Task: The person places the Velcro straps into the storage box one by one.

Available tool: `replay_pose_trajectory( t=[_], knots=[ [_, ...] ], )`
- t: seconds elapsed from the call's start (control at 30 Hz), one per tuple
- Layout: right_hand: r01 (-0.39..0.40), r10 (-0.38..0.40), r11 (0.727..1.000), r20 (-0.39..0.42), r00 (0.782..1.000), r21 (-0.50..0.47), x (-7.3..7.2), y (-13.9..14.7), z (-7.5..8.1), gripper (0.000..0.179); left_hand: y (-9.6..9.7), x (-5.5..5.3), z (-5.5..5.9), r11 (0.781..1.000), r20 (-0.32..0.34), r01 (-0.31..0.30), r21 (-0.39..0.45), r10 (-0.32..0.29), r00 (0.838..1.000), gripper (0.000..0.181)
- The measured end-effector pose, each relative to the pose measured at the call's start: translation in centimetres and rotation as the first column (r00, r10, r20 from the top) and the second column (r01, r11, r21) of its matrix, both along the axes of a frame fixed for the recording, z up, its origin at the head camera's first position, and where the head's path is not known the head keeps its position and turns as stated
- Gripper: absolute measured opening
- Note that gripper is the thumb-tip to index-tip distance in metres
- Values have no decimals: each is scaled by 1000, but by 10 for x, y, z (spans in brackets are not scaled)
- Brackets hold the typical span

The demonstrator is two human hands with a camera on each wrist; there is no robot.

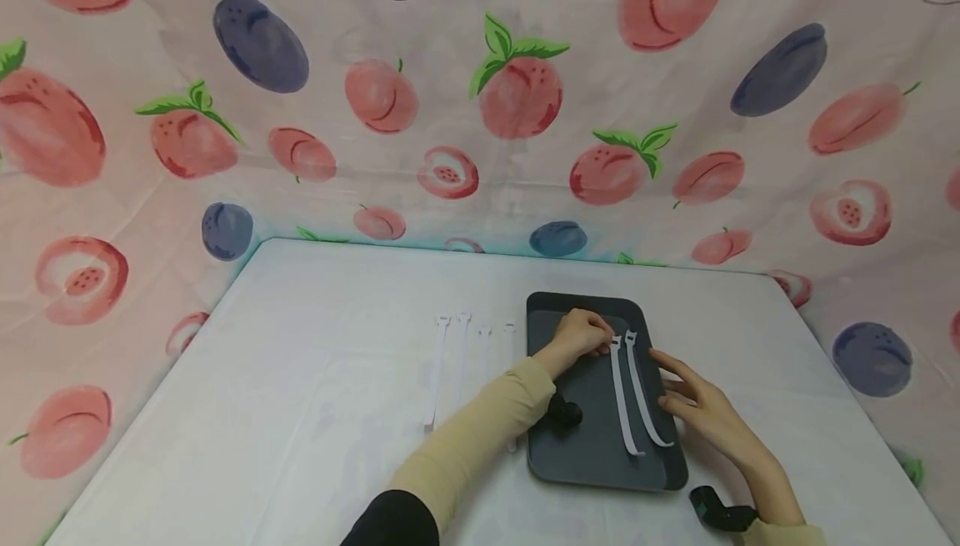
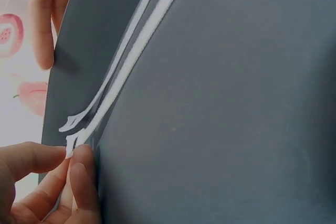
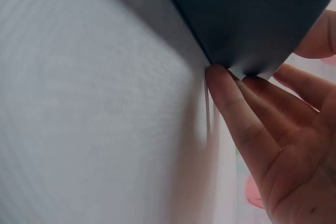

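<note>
Two white cable ties (image 1: 622,396) lie side by side along the dark grey tray (image 1: 585,463), their heads at the far end and their tails curving up at the near end. My left hand (image 1: 581,334) reaches over the tray and pinches the head of the left one between thumb and fingertips, as the left wrist view shows. The second cable tie (image 2: 113,69) lies just beside it, untouched. On the tray's right side, my right hand (image 1: 701,408) holds the edge, fingers (image 3: 247,121) against the outer wall and thumb at the rim.
Several more white cable ties (image 1: 437,375) lie in a row on the white table (image 1: 315,413) left of the tray, partly behind my left forearm. A fruit-patterned cloth (image 1: 450,96) hangs behind the table and at its sides.
</note>
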State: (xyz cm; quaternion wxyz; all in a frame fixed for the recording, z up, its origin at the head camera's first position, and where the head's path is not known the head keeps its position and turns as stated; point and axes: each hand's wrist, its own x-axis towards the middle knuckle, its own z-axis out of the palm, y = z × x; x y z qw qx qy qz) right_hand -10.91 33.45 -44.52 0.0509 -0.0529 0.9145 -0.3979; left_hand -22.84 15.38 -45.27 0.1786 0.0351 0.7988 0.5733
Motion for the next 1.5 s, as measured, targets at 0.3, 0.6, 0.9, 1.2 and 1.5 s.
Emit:
replay_pose_trajectory(
  t=[0.3, 0.6, 0.9, 1.2, 1.5],
  knots=[
    [4, -4, 1000, 9, 1000, -1, -1, -1, 2, 63, -2, -1, 2, 1000, 1, 15, 4, -15, 1000, 10],
    [6, -5, 1000, 7, 1000, -8, 1, -1, -1, 63, -5, -3, -2, 993, 56, 52, 102, -58, 997, 15],
    [10, -10, 1000, 18, 1000, -4, 0, -3, -1, 63, -17, -1, 1, 979, 108, 93, 179, -113, 988, 19],
    [13, -13, 1000, 20, 1000, 6, 0, -2, -1, 63, -29, 5, 13, 983, 92, 123, 135, -136, 986, 22],
    [11, -11, 1000, 16, 1000, 13, 0, -2, -2, 63, -44, 13, 27, 967, 53, 198, 163, -209, 976, 26]
  ],
)
